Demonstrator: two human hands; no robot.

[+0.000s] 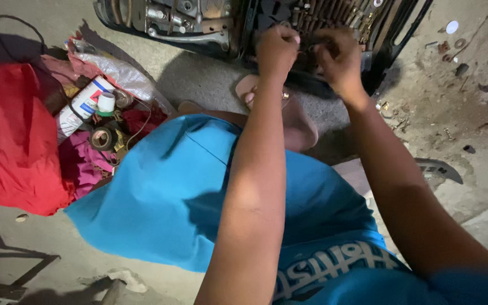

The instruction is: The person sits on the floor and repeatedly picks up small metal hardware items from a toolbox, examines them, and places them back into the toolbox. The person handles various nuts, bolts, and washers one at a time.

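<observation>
— Blue cloth [187,192] nearest, soft and creased, draped over the knees. Forearms reaching away over it.

— And the hands?

— Left hand [277,49] fisted, right hand [337,56] pinched narrow, both pressed to the machine [199,22] straight ahead. Held object too small to tell.

— Which way did that lie?

— Long axis across the view, left to right; dark metal, ribbed, shiny in places. Hands level, neither nearer. Red bag [12,135] and white tube [83,107] off left on gritty concrete [470,113].

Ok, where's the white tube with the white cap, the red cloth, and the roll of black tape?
White cylindrical tube with white cap [83,107], head view: middle of its body.
Big red cloth [12,141], head view: centre of the fabric.
Roll of black tape [102,138], head view: the ring's front edge.
</observation>
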